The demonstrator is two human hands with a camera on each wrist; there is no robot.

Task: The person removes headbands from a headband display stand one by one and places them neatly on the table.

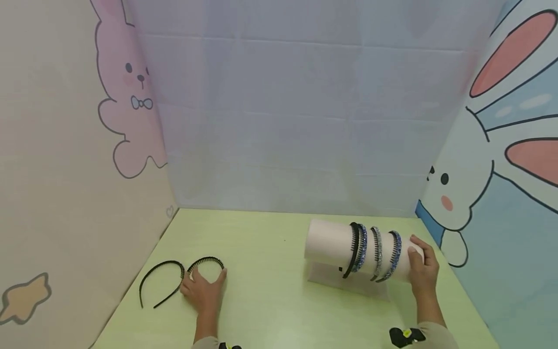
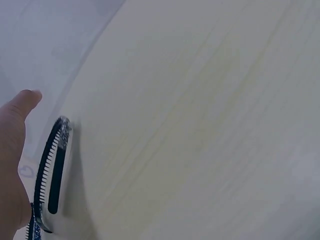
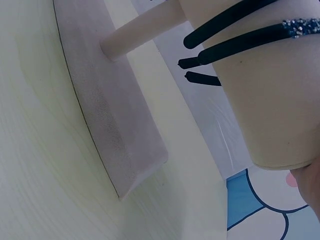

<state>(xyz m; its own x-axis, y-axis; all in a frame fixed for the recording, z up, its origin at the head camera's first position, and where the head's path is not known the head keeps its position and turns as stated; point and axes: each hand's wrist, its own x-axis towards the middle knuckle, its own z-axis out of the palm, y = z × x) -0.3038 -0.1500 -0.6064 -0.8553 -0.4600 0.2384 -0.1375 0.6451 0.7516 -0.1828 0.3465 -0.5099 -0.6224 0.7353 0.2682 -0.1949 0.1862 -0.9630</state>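
My left hand (image 1: pixel 205 291) is at a black toothed headband (image 1: pixel 207 260) on the left of the table, thumb and fingers spread about its two sides. In the left wrist view the thumb is straight, beside this headband (image 2: pixel 57 165); contact is unclear. Another black headband (image 1: pixel 163 263) lies just left of that hand. My right hand (image 1: pixel 424 271) grips the right end of a pale cylindrical headband stand (image 1: pixel 329 242), its thumb in front. Around the cylinder sit several headbands: a black one (image 1: pixel 351 252), blue sparkly ones (image 1: pixel 395 254) and a silver one (image 1: pixel 378 252).
The stand's flat base (image 1: pixel 348 281) is on the pale green table (image 1: pixel 266 281), joined to the cylinder by a short post (image 3: pixel 145 30). A white sheet (image 1: pixel 279 126) hangs behind the table. Walls with cartoon rabbits flank it on both sides.
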